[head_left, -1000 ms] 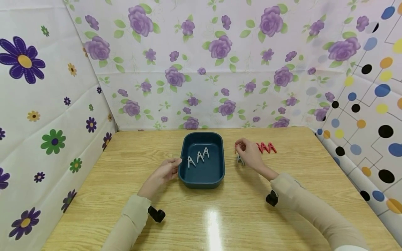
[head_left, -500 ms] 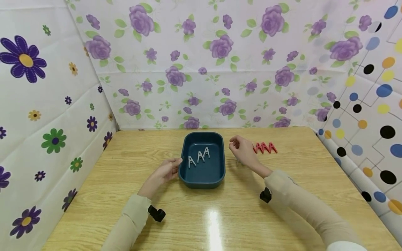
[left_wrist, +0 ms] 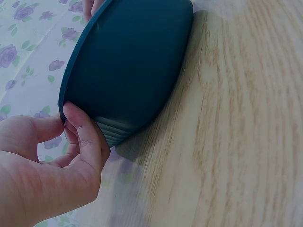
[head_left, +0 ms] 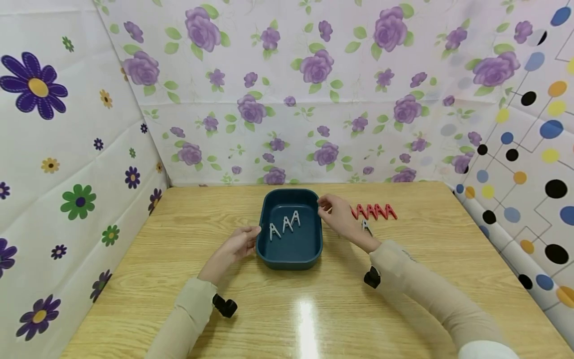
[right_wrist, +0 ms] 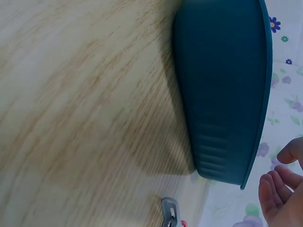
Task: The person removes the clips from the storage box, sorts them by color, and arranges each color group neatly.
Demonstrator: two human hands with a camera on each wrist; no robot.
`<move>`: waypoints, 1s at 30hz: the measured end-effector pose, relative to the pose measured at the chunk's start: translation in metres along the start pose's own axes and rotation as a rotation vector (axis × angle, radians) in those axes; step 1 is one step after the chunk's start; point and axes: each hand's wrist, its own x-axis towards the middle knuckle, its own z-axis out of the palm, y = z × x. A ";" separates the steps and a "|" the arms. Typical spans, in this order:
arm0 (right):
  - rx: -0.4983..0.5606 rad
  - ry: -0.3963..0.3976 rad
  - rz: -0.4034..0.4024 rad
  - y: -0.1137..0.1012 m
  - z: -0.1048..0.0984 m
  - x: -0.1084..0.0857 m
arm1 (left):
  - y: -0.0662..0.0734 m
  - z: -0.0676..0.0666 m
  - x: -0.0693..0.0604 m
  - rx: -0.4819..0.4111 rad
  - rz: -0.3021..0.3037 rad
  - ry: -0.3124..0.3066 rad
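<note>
My left hand (head_left: 239,243) pinches the left rim of a dark blue plastic tray (head_left: 290,265); in the left wrist view the thumb is over the rim and curled fingers sit below it. Three grey clothespins (head_left: 274,232) lie inside the tray. Just off the tray's right rim is my right hand (head_left: 341,218). In the right wrist view its fingers (right_wrist: 271,194) are loosely bent, the thumb stands apart, and nothing shows between them. Behind that hand lie several red clothespins (head_left: 379,211) in a row and a grey clothespin (head_left: 365,226), partly covered by the wrist.
The tray stands on a light wooden table (head_left: 179,224). Flower-patterned cloth (head_left: 287,124) hangs behind the table, and dotted cloth (head_left: 529,199) along the right. A black wrist camera (head_left: 372,277) sits on the right sleeve.
My right hand has moved left from the clothespins on the table to the tray's right rim, uncovering more of the red row and a grey clothespin. The left hand and tray stay put.
</note>
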 end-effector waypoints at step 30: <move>-0.215 -0.401 0.029 -0.032 0.035 0.034 | -0.003 -0.002 0.003 0.003 0.003 0.008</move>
